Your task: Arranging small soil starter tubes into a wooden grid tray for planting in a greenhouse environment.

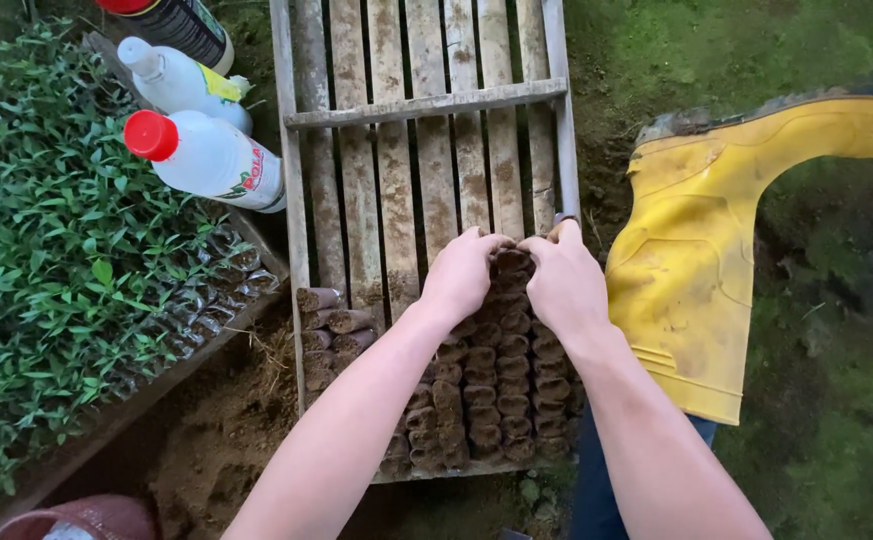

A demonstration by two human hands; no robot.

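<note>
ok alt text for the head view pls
Left hand and right hand press on rows of small soil-filled brown seedling tubes on a slatted wooden tray, between a yellow rubber boot and green seedlings.

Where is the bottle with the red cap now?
The red-capped white bottle lies on its side at upper left, between the green seedlings and the wooden slatted tray.

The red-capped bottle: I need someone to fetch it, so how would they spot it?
Start at the wooden slatted tray. Left of it, beside the seedlings, lie three bottles. It is the nearest, a white bottle on its side, the only one with its red cap pointing left.
</note>
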